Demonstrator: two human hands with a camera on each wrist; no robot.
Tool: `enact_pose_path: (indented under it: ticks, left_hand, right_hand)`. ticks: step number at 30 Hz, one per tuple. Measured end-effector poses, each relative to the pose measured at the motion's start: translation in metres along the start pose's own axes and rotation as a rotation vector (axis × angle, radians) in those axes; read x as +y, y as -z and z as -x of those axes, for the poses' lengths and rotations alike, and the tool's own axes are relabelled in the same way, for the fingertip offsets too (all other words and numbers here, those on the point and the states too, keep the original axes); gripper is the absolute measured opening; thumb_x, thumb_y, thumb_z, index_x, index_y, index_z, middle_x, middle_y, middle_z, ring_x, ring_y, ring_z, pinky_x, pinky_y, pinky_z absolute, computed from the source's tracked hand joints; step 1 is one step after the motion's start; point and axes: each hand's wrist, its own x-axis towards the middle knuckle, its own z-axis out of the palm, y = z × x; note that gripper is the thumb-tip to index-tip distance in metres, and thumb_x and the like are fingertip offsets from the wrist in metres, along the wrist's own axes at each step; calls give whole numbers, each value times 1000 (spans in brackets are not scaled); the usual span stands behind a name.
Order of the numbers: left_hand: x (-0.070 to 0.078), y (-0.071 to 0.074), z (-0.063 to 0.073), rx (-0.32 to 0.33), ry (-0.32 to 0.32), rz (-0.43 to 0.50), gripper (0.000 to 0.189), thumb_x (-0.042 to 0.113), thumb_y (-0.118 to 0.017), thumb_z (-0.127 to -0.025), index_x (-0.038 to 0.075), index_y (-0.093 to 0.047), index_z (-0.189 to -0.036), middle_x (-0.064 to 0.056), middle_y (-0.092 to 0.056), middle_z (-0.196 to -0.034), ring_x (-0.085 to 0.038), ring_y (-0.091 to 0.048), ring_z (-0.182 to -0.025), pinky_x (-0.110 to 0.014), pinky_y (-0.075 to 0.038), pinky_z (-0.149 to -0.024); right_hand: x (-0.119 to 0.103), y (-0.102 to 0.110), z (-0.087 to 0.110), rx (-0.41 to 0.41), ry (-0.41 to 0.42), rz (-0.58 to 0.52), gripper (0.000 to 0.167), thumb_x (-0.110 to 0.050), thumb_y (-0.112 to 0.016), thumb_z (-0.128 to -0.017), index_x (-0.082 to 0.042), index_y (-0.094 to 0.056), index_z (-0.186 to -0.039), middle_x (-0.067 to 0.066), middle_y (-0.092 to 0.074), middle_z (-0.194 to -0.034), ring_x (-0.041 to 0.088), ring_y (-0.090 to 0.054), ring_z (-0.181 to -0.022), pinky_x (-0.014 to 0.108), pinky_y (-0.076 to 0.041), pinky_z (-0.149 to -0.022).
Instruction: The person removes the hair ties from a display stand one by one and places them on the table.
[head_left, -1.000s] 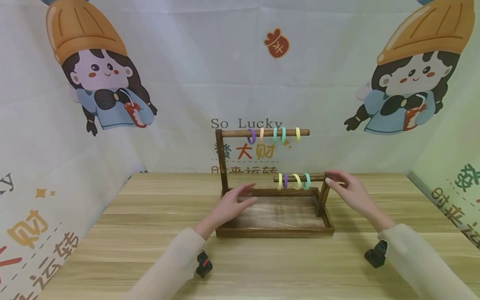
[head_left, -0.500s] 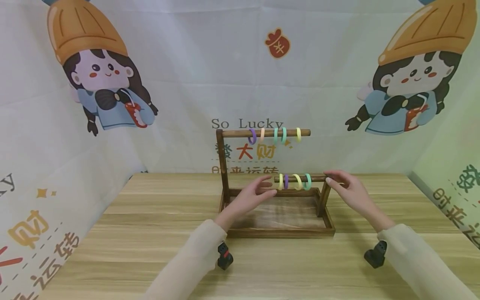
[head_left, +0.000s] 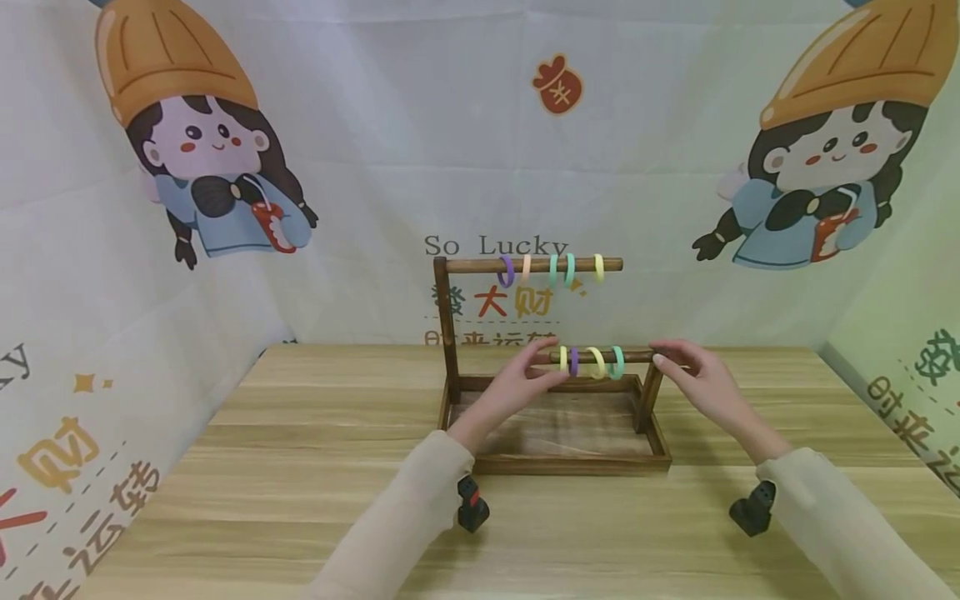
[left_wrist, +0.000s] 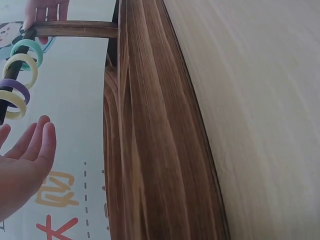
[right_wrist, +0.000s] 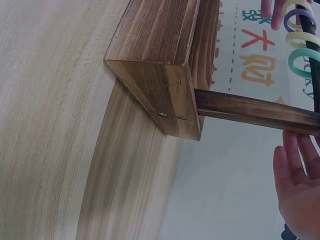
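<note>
A dark wooden rack [head_left: 577, 464] has a tray base and two bars at different heights. On its lower bar [head_left: 637, 357] hang a yellow ring [head_left: 563, 359], a purple ring [head_left: 574, 362], another yellow ring [head_left: 599, 364] and a mint-green ring [head_left: 618, 362]. My left hand [head_left: 516, 383] is at that bar's free end, fingers and thumb spread beside the outermost yellow ring; in the left wrist view a small gap shows below this ring. At the other end, my right hand [head_left: 703, 379] holds the top of the short post [head_left: 647, 400] between thumb and fingers.
Several more rings, purple, peach, mint green and yellow, hang on the upper bar [head_left: 472, 266], carried by a tall post [head_left: 447, 333] at the left. The rack stands on a wood-grain table [head_left: 300, 417]. A printed cloth [head_left: 375, 167] hangs behind it.
My left hand has moved right and slightly up, from over the tray's left part to the lower bar's free end. The right hand stays at the post. The rings keep their places.
</note>
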Motion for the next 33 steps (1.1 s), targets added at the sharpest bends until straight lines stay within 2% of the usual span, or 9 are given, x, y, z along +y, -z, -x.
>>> enact_pose_path:
  ticks: [3,5,8,10,12,15,18,24,33]
  left_hand:
    - [0,-1,-3,11,0,23,53,21,-59,-86,17,-37,-134,-14,-41,-128,-27,-45,-111,-37,-44,-84]
    - [-8,-2,-8,21,-10,36,52,23,-60,-86,19,-39,-133,-12,-41,-127,-25,-44,-112,-37,-44,-84]
    - [-19,-3,-16,32,-25,51,50,24,-61,-85,20,-41,-131,-10,-42,-127,-23,-43,-113,-35,-45,-82]
    - [-19,-3,-16,33,-34,65,49,24,-61,-85,20,-43,-130,-10,-42,-127,-23,-44,-112,-35,-45,-82]
    - [-11,-3,-12,28,-33,76,48,20,-60,-86,16,-43,-130,-12,-43,-125,-25,-46,-109,-36,-45,-82]
    - [0,-3,-6,28,-22,68,47,18,-59,-86,13,-42,-130,-14,-44,-122,-27,-50,-104,-39,-45,-82]
    - [-5,-2,-10,37,-13,57,48,20,-61,-85,15,-43,-130,-11,-46,-120,-25,-52,-100,-38,-46,-80]
    - [-20,-3,-21,32,-28,106,49,23,-61,-84,18,-44,-129,-9,-45,-122,-23,-52,-100,-39,-46,-81]
    - [-22,-3,-21,67,-46,57,46,22,-62,-84,18,-47,-127,-9,-48,-117,-21,-53,-97,-34,-48,-77]
  right_hand:
    - [-16,1,4,2,2,3,36,-19,-43,-95,7,-47,-120,23,-50,-116,33,-47,-104,48,-40,-84]
    - [-14,1,3,0,8,10,36,-18,-43,-95,7,-47,-120,24,-51,-115,33,-47,-103,48,-40,-83]
    - [-1,1,0,6,5,19,37,-23,-44,-94,3,-49,-121,19,-52,-115,23,-49,-103,37,-42,-83]
    - [10,0,-3,8,5,28,37,-25,-44,-94,0,-50,-121,15,-53,-115,17,-49,-101,31,-43,-82]
    - [10,0,-3,13,-2,30,38,-27,-45,-93,-1,-50,-121,13,-54,-115,15,-49,-101,26,-43,-81]
    - [9,0,-3,10,-2,27,39,-27,-45,-93,-1,-50,-121,14,-54,-115,19,-49,-102,32,-43,-82]
    - [9,0,-3,8,1,20,38,-27,-44,-94,-1,-49,-122,14,-53,-115,23,-48,-103,38,-42,-83]
    - [10,0,-3,2,9,-1,38,-26,-44,-94,0,-49,-121,16,-52,-116,26,-48,-104,44,-40,-85]
    - [12,-1,-3,0,8,1,38,-26,-44,-94,0,-49,-121,17,-52,-115,28,-47,-105,46,-40,-85]
